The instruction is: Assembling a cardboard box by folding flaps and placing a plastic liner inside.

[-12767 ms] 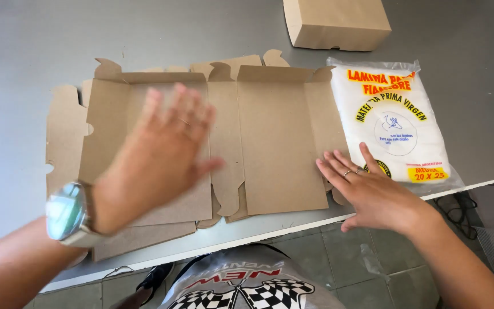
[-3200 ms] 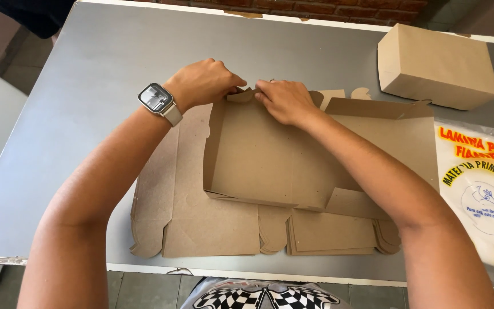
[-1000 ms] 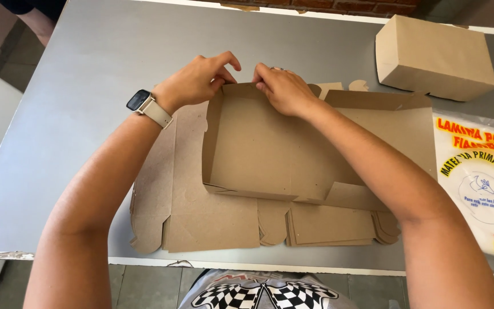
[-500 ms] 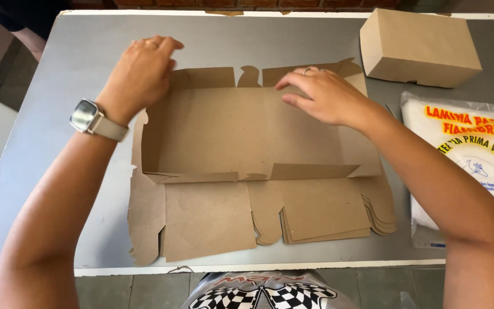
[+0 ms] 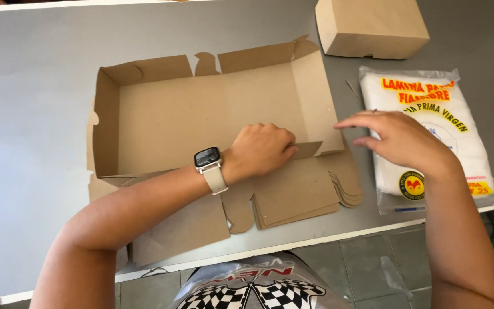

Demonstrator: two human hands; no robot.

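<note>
A brown cardboard box blank lies on the grey table, partly folded, with its far, left and right walls standing up. My left hand, with a watch on the wrist, rests fisted on the near right edge of the box and pinches the small flap there. My right hand hovers with fingers spread just right of the box's right wall, over the edge of a white plastic packet. Under the box lies a stack of flat cardboard blanks.
A finished closed cardboard box stands at the far right of the table. The white packet with coloured print lies at the right near the table's front edge. Tiled floor shows below the edge.
The near wall I held up has gone down and the box tray has opened out. My left hand moved from the far left corner to the near right flap. My right hand left the box, going right.
</note>
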